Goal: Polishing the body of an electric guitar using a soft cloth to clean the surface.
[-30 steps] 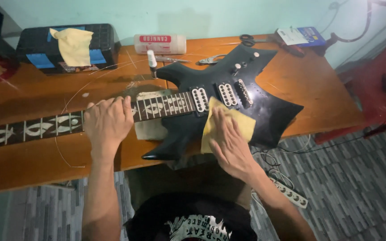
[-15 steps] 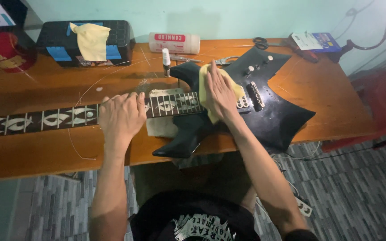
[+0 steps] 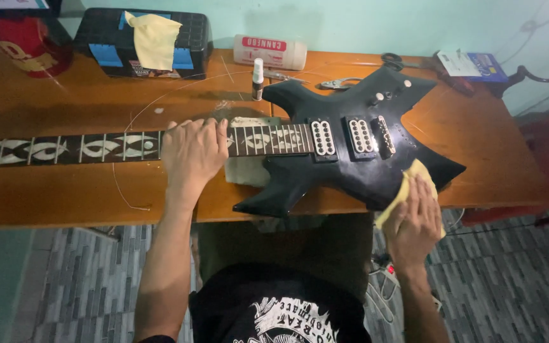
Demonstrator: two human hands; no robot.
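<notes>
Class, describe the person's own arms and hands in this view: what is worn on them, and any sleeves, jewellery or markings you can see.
Both forearms are bare, with no sleeves reaching them. The left hand and right hand wear no gloves, and no rings, watch or bracelets are visible. The person wears a black shirt with a white printed design on the chest.

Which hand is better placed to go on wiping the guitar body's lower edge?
Right. The right hand presses the yellow cloth against the lower edge of the guitar body. The left hand lies flat on the neck, steadying it, without a cloth.
</notes>
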